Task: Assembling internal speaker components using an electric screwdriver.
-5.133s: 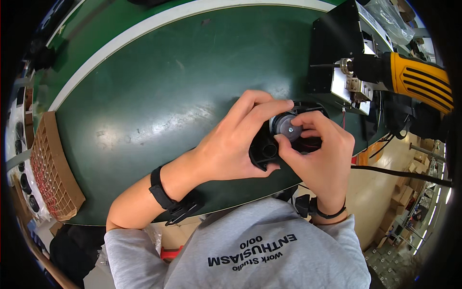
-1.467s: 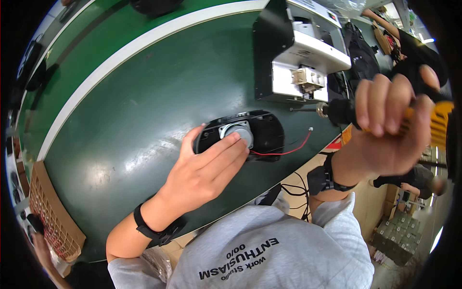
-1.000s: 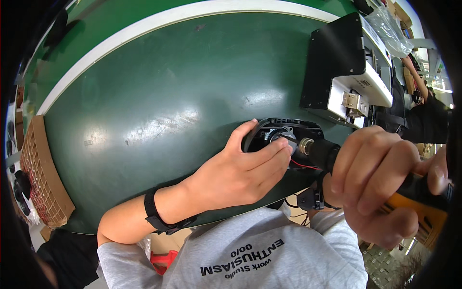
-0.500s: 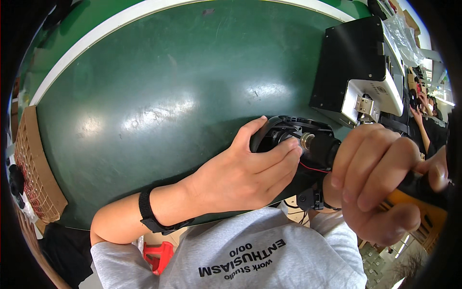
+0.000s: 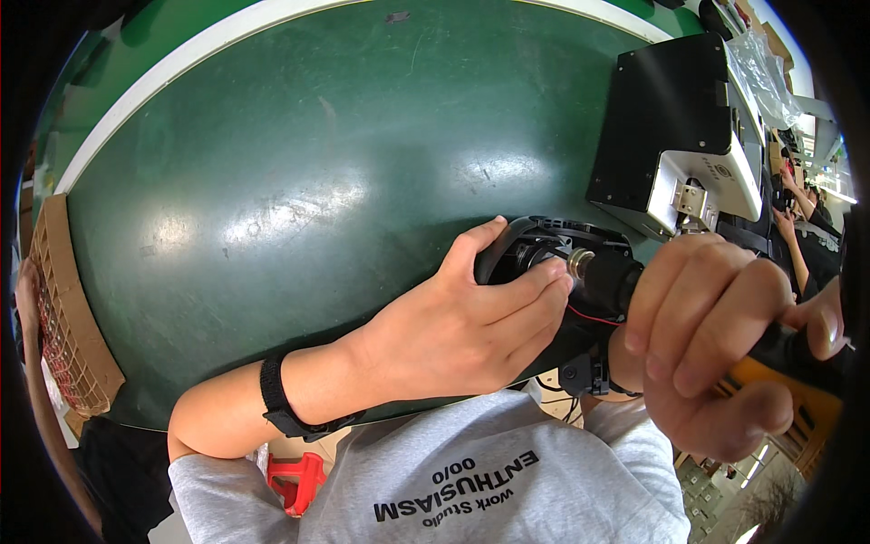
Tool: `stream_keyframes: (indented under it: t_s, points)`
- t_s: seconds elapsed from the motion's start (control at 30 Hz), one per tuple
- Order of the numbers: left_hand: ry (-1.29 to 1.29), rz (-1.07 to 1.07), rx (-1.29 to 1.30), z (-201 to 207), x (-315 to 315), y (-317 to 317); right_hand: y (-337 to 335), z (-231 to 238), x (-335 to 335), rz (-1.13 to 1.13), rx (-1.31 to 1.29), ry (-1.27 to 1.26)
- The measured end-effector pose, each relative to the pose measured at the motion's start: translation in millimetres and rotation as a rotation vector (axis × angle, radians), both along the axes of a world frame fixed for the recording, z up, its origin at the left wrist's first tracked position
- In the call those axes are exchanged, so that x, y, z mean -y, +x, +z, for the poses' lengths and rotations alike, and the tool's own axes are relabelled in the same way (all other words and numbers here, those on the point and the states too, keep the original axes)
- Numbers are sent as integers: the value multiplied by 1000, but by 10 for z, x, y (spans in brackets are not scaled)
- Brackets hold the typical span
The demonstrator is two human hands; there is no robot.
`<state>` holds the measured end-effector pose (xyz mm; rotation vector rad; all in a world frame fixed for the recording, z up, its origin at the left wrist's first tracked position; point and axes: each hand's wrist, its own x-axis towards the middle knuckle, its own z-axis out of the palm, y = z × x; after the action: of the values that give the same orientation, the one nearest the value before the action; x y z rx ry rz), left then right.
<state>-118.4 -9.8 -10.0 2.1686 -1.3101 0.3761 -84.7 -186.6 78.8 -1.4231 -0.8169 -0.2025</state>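
Note:
A black rounded plastic housing (image 5: pixel 603 238) with inner parts and a thin red wire (image 5: pixel 589 315) lies near the table's front edge. My left hand (image 5: pixel 462 304) is closed around its left side, thumb on top and fingers pressed near its middle. My right hand (image 5: pixel 711 335) is wrapped around a black power screwdriver (image 5: pixel 612 279). Its metal collar (image 5: pixel 580 263) points left into the housing, right beside my left fingertips. The screwdriver's bit tip and the spot it meets are hidden by those fingers. A black strap (image 5: pixel 288 399) circles my left wrist.
A black and white metal machine box (image 5: pixel 666 136) stands at the table's right. A cardboard-edged basket (image 5: pixel 82 317) with reddish contents sits at the left edge, with another person's arm (image 5: pixel 36 335) by it. More people's hands (image 5: pixel 787 227) show far right. A red clamp-like object (image 5: pixel 297 480) is below the table.
Both my hands, the housing and the screwdriver look almost unmoved. At the left edge, another person's arm now reaches up beside the basket, and a black object there is gone from sight.

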Motion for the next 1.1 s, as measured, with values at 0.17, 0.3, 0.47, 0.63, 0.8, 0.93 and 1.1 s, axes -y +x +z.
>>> stream_keyframes:
  t_s: [0.17, 0.3, 0.47, 0.63, 0.8, 0.93, 1.1]
  points:
    - [-4, 8, -6, -4, -23, -9, 10, -33, -34, 10, 8, -18]
    - [-3, 6, 1, 6, -6, -6, -9, -38, -9, -16, 19, -14]
    - [7, 17, -2, 26, -19, -7, -6, -36, -49, 4, -15, 0]
    - [30, -10, -49, 70, -34, 8, -67, -33, -72, -39, -46, 6]
    - [32, -9, -64, 73, -29, 11, -59, 106, -12, -16, -131, -135]
    - [36, -6, -71, 80, -22, 19, -63, 108, -10, -29, -134, -151]
    - [36, -16, -80, 76, -41, 37, -15, 82, 31, 28, -135, -174]
